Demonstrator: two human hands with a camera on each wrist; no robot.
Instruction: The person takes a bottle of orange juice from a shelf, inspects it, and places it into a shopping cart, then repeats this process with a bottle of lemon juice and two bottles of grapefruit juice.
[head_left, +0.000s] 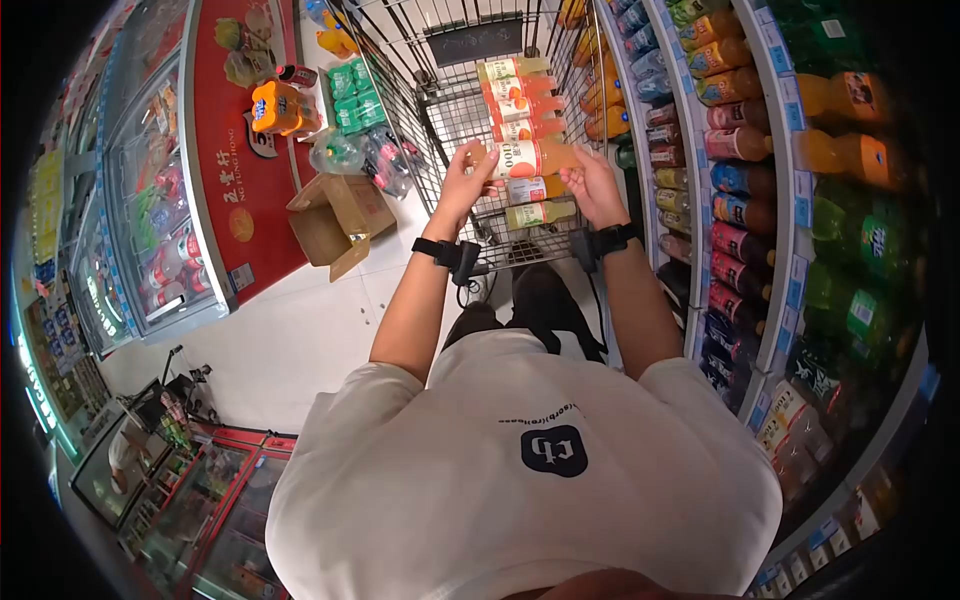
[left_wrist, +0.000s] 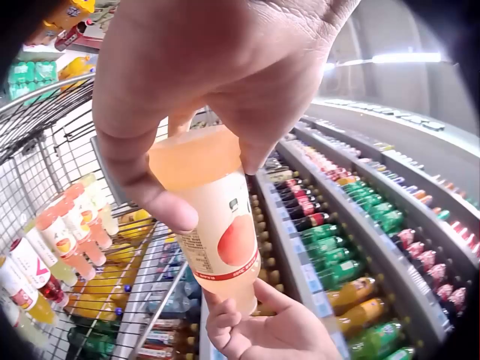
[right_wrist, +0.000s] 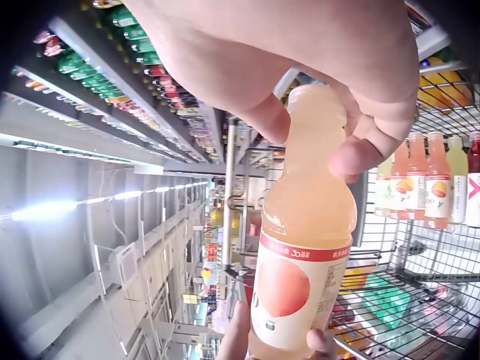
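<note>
Left hand (head_left: 467, 170) curled around the base end of a peach-coloured drink bottle (head_left: 533, 157), thumb and fingers pinching it closely. Right hand (head_left: 590, 183) pinching the neck and cap end of the same bottle, fingers narrow around it. Bottle held sideways between both hands, just above the child seat of a wire shopping cart (head_left: 400, 90).

From the left wrist camera: thumb (left_wrist: 142, 187) pressed on the bottle's side (left_wrist: 214, 217), bottom end hidden under the palm, label with a peach picture and a red band facing out, right hand (left_wrist: 274, 330) at the far end. From the right wrist camera: the opposite end, fingers (right_wrist: 367, 150) wrapped at the neck, cap itself hidden; fingertips of the left hand (right_wrist: 319, 345) showing at the base. Only the head view shows both wrists with their black straps and the bottle's place over the cart.

Directly beneath the hands, a row of bottles (head_left: 520, 100) lying side by side in the seat: orange, pink and pale green drinks. Deeper in the basket beyond the hands, more orange bottles (head_left: 598, 95). Beside the right hand, store shelves (head_left: 790, 200) packed with coloured drinks. Beyond the left hand, an open cardboard box (head_left: 338, 222) on the floor.
</note>
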